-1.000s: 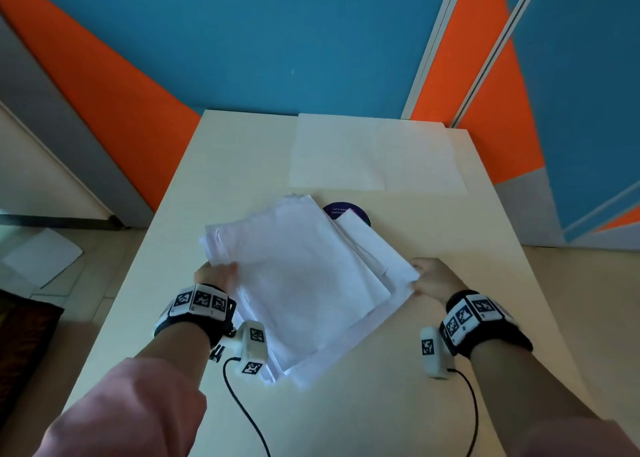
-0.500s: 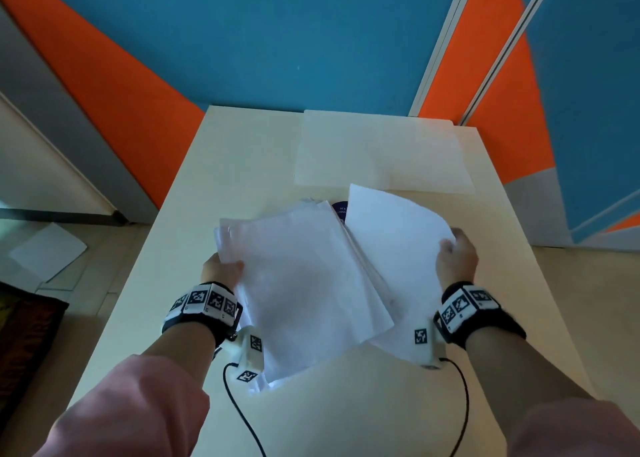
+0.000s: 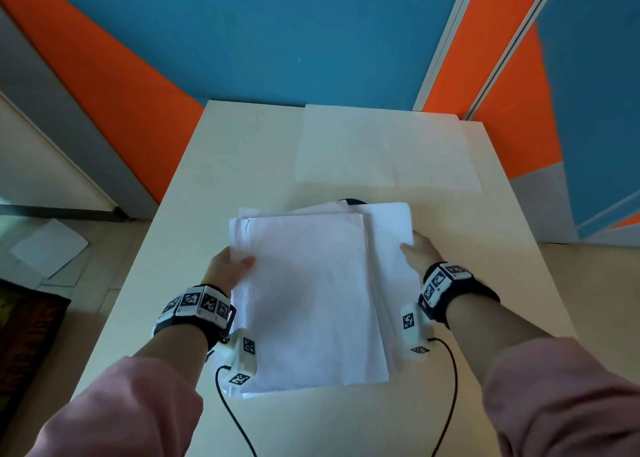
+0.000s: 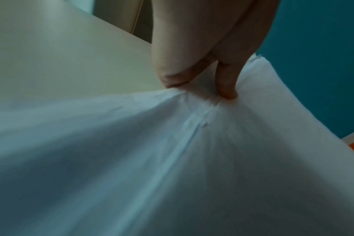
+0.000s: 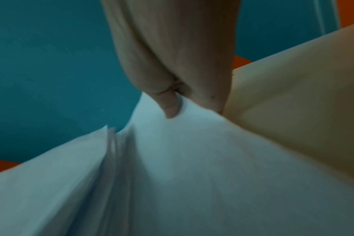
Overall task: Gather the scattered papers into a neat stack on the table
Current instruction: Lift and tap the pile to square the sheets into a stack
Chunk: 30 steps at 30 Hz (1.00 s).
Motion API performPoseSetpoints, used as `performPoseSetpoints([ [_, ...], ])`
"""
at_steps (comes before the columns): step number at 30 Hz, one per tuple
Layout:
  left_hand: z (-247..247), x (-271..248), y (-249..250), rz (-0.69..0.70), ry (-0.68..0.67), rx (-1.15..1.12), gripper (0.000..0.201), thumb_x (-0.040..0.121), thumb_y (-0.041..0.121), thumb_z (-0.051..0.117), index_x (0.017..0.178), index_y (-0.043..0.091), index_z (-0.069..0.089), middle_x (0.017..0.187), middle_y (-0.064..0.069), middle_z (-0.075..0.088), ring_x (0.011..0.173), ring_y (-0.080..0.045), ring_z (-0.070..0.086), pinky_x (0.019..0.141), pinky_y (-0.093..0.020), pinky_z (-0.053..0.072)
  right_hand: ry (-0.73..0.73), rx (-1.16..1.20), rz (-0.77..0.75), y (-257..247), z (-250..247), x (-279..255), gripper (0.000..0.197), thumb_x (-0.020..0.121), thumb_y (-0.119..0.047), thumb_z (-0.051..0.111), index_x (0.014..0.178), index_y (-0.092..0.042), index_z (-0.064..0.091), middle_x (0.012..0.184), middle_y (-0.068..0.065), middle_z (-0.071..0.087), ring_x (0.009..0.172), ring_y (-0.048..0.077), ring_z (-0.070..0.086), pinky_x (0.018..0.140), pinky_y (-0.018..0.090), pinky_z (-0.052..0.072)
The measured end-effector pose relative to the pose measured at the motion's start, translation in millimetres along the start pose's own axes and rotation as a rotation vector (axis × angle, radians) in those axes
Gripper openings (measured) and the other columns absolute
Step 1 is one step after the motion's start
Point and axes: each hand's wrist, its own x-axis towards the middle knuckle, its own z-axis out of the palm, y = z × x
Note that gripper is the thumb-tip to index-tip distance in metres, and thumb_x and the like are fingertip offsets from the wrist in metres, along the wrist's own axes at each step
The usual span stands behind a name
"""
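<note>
Many white sheets are held as one bundle of papers (image 3: 311, 297) just above the near middle of the worktop (image 3: 242, 166). The bundle is pinched at its left edge by the left hand (image 3: 228, 266), thumb on top, and at its right edge by the right hand (image 3: 420, 252). The squaring step is judged to be in hand: the edges are fanned, with lower sheets showing at the right and the far left corner. Next, the edges probably need tapping flush before the stack is laid down. A large flat sheet (image 3: 384, 152) lies at the far end, and a dark round object (image 3: 351, 202) is mostly hidden behind the bundle.
</note>
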Motion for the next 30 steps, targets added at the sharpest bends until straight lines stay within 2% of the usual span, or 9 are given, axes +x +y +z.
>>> performPoseSetpoints([
  [3, 6.3, -2.4, 4.7, 0.019, -0.047, -0.042, 0.026, 0.089, 0.006, 0.056, 0.114, 0.007, 0.063, 0.088, -0.004, 0.064, 0.092, -0.024, 0.058, 0.083, -0.032, 0.044, -0.059, 0.086, 0.001, -8.7, 6.3, -2.0, 0.047, 0.097, -0.037, 0.039, 0.134, -0.008, 0.046, 0.135, 0.014, 0.052, 0.124, 0.031, 0.05, 0.102, 0.037, 0.037],
  [7, 8.4, -0.8, 5.9, 0.009, -0.021, -0.065, 0.028, 0.09, 0.007, 0.054, 0.116, 0.007, 0.061, 0.103, -0.011, 0.064, 0.094, -0.026, 0.058, 0.085, -0.033, 0.045, -0.203, 0.056, 0.251, -0.1, 4.2, -2.4, 0.108, 0.065, -0.079, 0.056, 0.144, -0.01, 0.033, 0.151, 0.011, 0.036, 0.138, 0.033, 0.034, 0.112, 0.048, 0.029],
  [10, 18.8, -2.3, 9.7, 0.021, -0.037, -0.084, 0.028, 0.09, 0.006, 0.052, 0.117, 0.007, 0.06, 0.102, -0.011, 0.062, 0.094, -0.027, 0.057, 0.084, -0.033, 0.044, -0.354, 0.151, 0.159, 8.5, 18.9, -3.7, 0.086, 0.062, -0.049, 0.082, 0.133, -0.013, 0.049, 0.142, 0.008, 0.05, 0.129, 0.027, 0.047, 0.104, 0.039, 0.039],
  [15, 30.2, -3.3, 12.5, 0.059, -0.009, -0.21, 0.019, 0.089, 0.005, 0.055, 0.108, 0.01, 0.056, 0.102, -0.014, 0.061, 0.089, -0.026, 0.055, 0.075, -0.033, 0.047, -0.398, 0.332, 0.11, 7.6, 31.3, -6.9, 0.045, 0.072, -0.002, 0.076, 0.115, -0.005, 0.064, 0.119, 0.014, 0.067, 0.109, 0.03, 0.064, 0.101, 0.047, 0.045],
  [19, 17.3, 1.4, 14.2, 0.004, -0.159, -0.448, 0.061, 0.075, 0.019, 0.076, 0.124, 0.013, 0.041, 0.111, -0.011, 0.063, 0.089, -0.025, 0.065, 0.08, -0.037, 0.053, -0.417, 0.493, -0.011, -9.8, 7.9, -23.9, 0.042, 0.064, -0.001, 0.078, 0.104, -0.008, 0.066, 0.098, 0.005, 0.074, 0.084, 0.019, 0.072, 0.076, 0.031, 0.057],
  [21, 12.8, -3.1, 25.2, 0.078, -0.343, -0.422, 0.076, 0.057, 0.03, 0.087, 0.121, 0.009, 0.054, 0.102, -0.006, 0.072, 0.088, -0.023, 0.071, 0.074, -0.032, 0.058, -0.395, 0.503, -0.091, -26.3, -5.1, -31.1, 0.041, 0.068, 0.001, 0.075, 0.108, -0.004, 0.067, 0.099, 0.007, 0.075, 0.087, 0.02, 0.072, 0.081, 0.035, 0.057],
  [24, 10.2, -12.5, 59.1, 0.218, -0.253, -0.45, 0.049, 0.065, 0.016, 0.082, 0.109, 0.004, 0.064, 0.087, -0.007, 0.074, 0.079, -0.022, 0.07, 0.069, -0.027, 0.056, -0.272, 0.513, -0.219, -59.9, -23.6, -38.6, 0.038, 0.068, 0.001, 0.076, 0.105, -0.006, 0.069, 0.104, 0.008, 0.074, 0.097, 0.024, 0.071, 0.094, 0.041, 0.051],
  [28, -0.8, -39.7, 122.8, 0.484, -0.07, -0.563, 0.014, 0.079, 0.0, 0.069, 0.091, 0.007, 0.07, 0.075, -0.001, 0.073, 0.061, -0.008, 0.07, 0.066, -0.022, 0.056, -0.08, 0.584, -0.446, -106.2, -49.3, -59.7, 0.029, 0.075, 0.005, 0.07, 0.084, -0.022, 0.067, 0.072, -0.019, 0.074, 0.074, -0.003, 0.07, 0.076, 0.02, 0.055],
  [30, -5.5, -60.0, 143.3, 0.627, -0.088, -0.628, 0.022, 0.081, -0.002, 0.066, 0.074, 0.017, 0.073, 0.069, 0.006, 0.075, 0.065, -0.006, 0.07, 0.065, -0.02, 0.056, -0.037, 0.646, -0.528, -117.1, -54.4, -71.4, 0.033, 0.077, 0.006, 0.068, 0.082, -0.026, 0.065, 0.072, -0.021, 0.073, 0.074, -0.005, 0.069, 0.074, 0.016, 0.055],
])
